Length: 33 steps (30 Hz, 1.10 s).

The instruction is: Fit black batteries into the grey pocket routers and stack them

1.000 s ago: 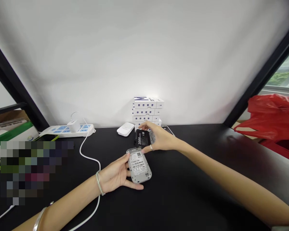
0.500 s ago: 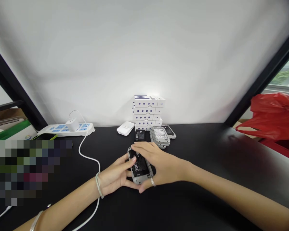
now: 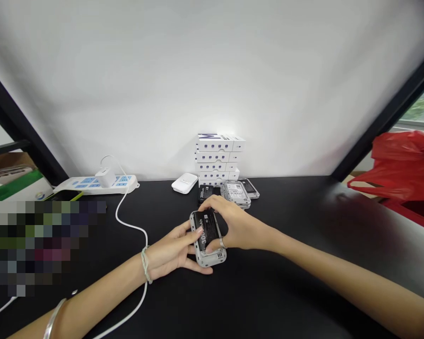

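1. A pocket-sized device sat at the centre of the view, above the near part of a black desk; whether its underside touched the surface could not be told. Its open back faced up, showing a pale grey plastic body with rounded corners, a raised rim and small slots along the edges.
2. Over the recess in that back lay a battery, a flat black rectangle with fine pale print and a small light square near its far end. Bold white lettering ran up its left side, partly covered by a thumb; "300" and "Ah" could be read. Below its near end, a sliver of white label and a grey strip of casing showed.
3. The left hand gripped the device from the left, its thumb across the battery's edge and its other fingers behind and below the casing.
4. The right hand, with a silver ring, arched over from the right and gripped the battery, thumb at the near end and fingers at the far end.
5. Just beyond lay more black batteries and a pile of similar opened grey devices. Behind them, against a pale wall, rose a stack of white boxes.
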Motion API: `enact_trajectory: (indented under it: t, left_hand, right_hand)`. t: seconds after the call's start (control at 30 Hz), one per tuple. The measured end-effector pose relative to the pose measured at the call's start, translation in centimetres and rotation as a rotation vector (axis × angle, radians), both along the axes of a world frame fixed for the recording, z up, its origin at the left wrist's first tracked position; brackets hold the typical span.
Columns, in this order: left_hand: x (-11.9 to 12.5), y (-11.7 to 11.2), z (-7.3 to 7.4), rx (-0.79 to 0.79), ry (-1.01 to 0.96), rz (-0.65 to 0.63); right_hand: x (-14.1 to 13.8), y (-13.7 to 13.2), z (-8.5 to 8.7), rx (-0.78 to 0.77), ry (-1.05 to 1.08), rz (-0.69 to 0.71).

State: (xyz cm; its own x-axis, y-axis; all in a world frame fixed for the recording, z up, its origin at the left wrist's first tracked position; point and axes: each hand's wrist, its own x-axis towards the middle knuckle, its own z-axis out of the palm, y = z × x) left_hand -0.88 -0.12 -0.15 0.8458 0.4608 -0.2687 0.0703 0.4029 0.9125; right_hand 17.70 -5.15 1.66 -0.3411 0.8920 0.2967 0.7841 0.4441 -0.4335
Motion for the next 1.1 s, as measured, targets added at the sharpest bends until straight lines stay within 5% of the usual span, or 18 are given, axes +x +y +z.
enact_trajectory:
  t: [0.3, 0.47, 0.57, 0.67, 0.77, 0.9, 1.0, 1.1]
  left_hand:
    - [-0.1, 0.1, 0.1, 0.032, -0.003, -0.031]
    - [-0.1, 0.5, -0.1, 0.024, 0.007, -0.029]
    - [-0.2, 0.5, -0.2, 0.047, 0.050, -0.014]
    - [-0.2, 0.6, -0.2, -0.001, 0.028, 0.024]
    - [-0.1, 0.7, 0.0, -0.116, -0.030, 0.009]
    - [0.0, 0.8, 0.3, -0.178, -0.010, -0.058]
    - [-0.1, 0.8, 0.3, -0.154, -0.008, -0.076]
    - [-0.2, 0.7, 0.1, -0.126, -0.003, -0.075]
  right_hand:
    - [-0.5, -1.5, 0.7, -0.081, -0.155, -0.011]
    - [-0.7, -1.5, -0.9, 0.067, -0.288, 0.066]
    - [-1.3, -1.4, -2.0, 0.081, -0.246, 0.021]
    - [-1.2, -1.5, -1.2, 0.061, -0.136, 0.013]
    - [1.8, -1.3, 1.9, 0.006, 0.008, -0.004]
    - [10.3, 0.6, 5.8, -0.255, 0.262, -0.022]
    - [15.8, 2.8, 5.5, -0.316, 0.158, -0.194]
    - [18.2, 4.9, 3.3, -0.364, 0.030, -0.292]
